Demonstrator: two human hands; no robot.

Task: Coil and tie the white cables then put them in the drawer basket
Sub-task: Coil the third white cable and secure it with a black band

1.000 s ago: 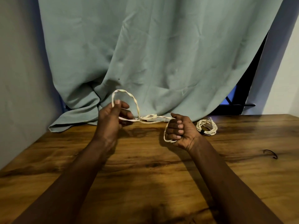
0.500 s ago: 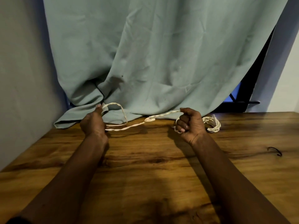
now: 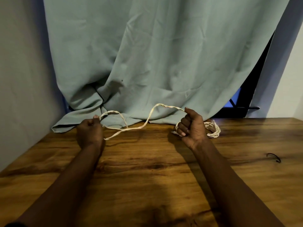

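A twisted white cable (image 3: 148,119) hangs slack between both hands above the wooden table (image 3: 147,169). My left hand (image 3: 89,132) pinches one end of it, with a small loop rising beside the thumb. My right hand (image 3: 191,128) is a fist closed on the other end, a short loop of cable showing under the fingers. A second white cable, coiled (image 3: 213,131), lies on the table just behind and right of my right hand. No drawer basket is in view.
A teal curtain (image 3: 147,63) hangs behind the table, its hem resting on the far edge. A small black tie (image 3: 274,157) lies on the table at the right. A grey wall stands at the left, a dark window frame at the back right.
My hands have moved apart. The left went left and down, the right went right, and the cable between them has lengthened and gone slack.
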